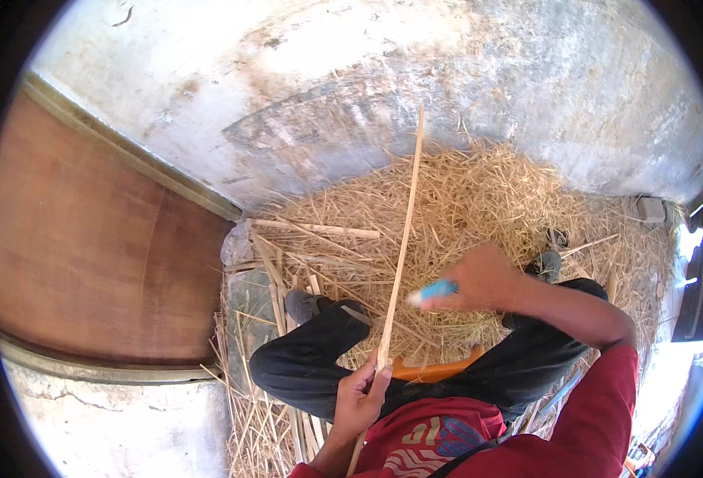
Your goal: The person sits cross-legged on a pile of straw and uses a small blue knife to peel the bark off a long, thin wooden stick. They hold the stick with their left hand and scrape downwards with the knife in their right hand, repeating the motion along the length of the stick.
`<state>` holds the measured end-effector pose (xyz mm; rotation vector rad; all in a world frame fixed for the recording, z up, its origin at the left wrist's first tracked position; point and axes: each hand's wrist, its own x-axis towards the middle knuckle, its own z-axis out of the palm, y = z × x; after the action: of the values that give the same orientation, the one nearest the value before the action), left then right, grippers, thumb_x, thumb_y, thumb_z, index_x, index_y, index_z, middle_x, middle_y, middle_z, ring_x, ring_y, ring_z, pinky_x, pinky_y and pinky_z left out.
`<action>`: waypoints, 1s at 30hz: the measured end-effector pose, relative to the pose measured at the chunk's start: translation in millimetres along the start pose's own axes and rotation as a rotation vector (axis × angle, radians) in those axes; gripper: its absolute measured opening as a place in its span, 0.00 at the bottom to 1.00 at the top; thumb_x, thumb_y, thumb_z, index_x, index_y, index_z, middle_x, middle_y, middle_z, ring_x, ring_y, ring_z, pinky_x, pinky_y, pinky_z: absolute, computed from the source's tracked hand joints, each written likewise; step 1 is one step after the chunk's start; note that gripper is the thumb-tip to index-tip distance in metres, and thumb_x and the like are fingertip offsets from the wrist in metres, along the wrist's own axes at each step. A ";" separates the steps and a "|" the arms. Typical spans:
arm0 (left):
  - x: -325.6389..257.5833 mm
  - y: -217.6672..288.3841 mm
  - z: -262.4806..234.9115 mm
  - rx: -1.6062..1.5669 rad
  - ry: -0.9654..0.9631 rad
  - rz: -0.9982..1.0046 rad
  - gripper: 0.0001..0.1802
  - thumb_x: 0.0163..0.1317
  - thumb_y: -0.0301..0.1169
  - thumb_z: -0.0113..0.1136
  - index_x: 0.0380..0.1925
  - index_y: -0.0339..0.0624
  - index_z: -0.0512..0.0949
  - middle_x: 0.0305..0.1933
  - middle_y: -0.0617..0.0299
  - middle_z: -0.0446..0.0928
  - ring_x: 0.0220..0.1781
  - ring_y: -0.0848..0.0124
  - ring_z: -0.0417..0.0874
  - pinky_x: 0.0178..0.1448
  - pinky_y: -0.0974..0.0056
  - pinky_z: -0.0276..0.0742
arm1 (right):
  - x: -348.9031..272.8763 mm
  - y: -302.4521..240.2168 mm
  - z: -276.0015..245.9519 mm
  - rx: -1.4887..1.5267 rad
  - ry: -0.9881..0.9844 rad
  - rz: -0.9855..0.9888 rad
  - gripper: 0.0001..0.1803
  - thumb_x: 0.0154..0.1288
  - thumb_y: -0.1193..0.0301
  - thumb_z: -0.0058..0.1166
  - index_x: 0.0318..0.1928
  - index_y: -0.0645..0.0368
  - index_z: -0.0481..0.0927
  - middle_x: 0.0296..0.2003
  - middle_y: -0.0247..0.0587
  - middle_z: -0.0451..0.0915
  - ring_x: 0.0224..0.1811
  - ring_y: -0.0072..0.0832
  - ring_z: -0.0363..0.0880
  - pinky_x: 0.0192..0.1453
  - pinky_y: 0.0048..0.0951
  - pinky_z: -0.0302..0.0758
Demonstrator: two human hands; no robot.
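Observation:
A long, pale strip of split wood or bamboo [405, 239] slants up from my lap toward the wall. My left hand [359, 398] is closed around its lower part, thumb on top. The strip's lower end runs past that hand beside my body. To the right of the strip, my right hand [483, 280] is closed on a blue-handled tool [437, 292]. Its pale tip points at the strip but shows a small gap from it. Motion blurs this tool and the hand, so its exact kind cannot be made out.
Thin shavings [495, 187] heap between my legs and the stained wall [328, 103]. Several cut strips [320, 229] lie at the left, near a brown wooden panel [105, 239]. Part of an orange seat [435, 371] shows between my thighs. A small pale block [651, 209] sits far right.

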<state>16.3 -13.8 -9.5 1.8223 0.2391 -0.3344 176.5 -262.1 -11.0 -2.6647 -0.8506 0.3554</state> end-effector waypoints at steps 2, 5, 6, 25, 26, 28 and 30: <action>7.5 8.7 5.5 -0.005 -0.017 0.053 0.24 0.68 0.30 0.54 0.61 0.33 0.67 0.24 0.77 0.66 0.24 0.89 0.61 0.26 0.79 0.57 | -0.9 -9.2 13.9 0.019 0.073 -0.121 0.46 0.52 0.24 0.35 0.20 0.59 0.80 0.12 0.48 0.74 0.16 0.43 0.77 0.23 0.45 0.73; 10.3 19.1 13.7 -0.044 -0.034 0.035 0.23 0.68 0.30 0.53 0.61 0.32 0.67 0.25 0.78 0.66 0.24 0.89 0.60 0.26 0.79 0.55 | 7.8 -2.5 23.0 0.063 0.206 -0.099 0.45 0.53 0.26 0.38 0.18 0.58 0.79 0.11 0.47 0.72 0.14 0.43 0.76 0.21 0.43 0.72; 9.5 20.3 15.6 -0.068 -0.042 0.018 0.23 0.68 0.30 0.53 0.61 0.31 0.67 0.25 0.78 0.65 0.24 0.89 0.60 0.26 0.79 0.55 | 13.1 7.0 19.3 0.059 0.218 -0.050 0.44 0.53 0.26 0.38 0.17 0.58 0.79 0.11 0.48 0.72 0.15 0.43 0.76 0.21 0.42 0.72; -9.9 14.5 9.0 0.030 -0.014 0.181 0.20 0.66 0.25 0.54 0.57 0.29 0.70 0.21 0.76 0.63 0.23 0.88 0.60 0.25 0.79 0.57 | 36.2 29.8 -15.3 -0.087 0.407 0.006 0.42 0.52 0.26 0.41 0.17 0.56 0.80 0.11 0.43 0.73 0.14 0.38 0.76 0.22 0.39 0.73; -9.7 15.6 8.9 0.052 -0.045 0.206 0.21 0.66 0.25 0.54 0.58 0.29 0.69 0.21 0.76 0.63 0.23 0.88 0.60 0.25 0.79 0.57 | 43.2 60.7 -22.4 -0.174 0.523 0.040 0.41 0.52 0.27 0.43 0.17 0.56 0.80 0.10 0.41 0.72 0.13 0.36 0.75 0.20 0.37 0.72; -11.7 19.8 10.2 0.083 -0.032 0.260 0.21 0.65 0.25 0.54 0.57 0.27 0.69 0.20 0.74 0.62 0.23 0.87 0.60 0.25 0.78 0.58 | 46.7 66.3 -15.7 -0.156 0.650 0.050 0.38 0.53 0.30 0.47 0.14 0.54 0.76 0.08 0.37 0.69 0.10 0.32 0.70 0.16 0.35 0.67; -11.1 17.9 8.5 0.086 -0.030 0.251 0.21 0.65 0.24 0.55 0.57 0.27 0.69 0.21 0.71 0.68 0.25 0.87 0.65 0.28 0.77 0.64 | 51.5 68.3 -22.9 -0.219 0.640 0.080 0.40 0.53 0.26 0.40 0.15 0.51 0.79 0.07 0.32 0.67 0.11 0.24 0.71 0.15 0.31 0.68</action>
<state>10.9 -26.8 8.4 1.9059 -0.0263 -0.1979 260.0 -289.3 -22.5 -2.7377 -0.5982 -0.5819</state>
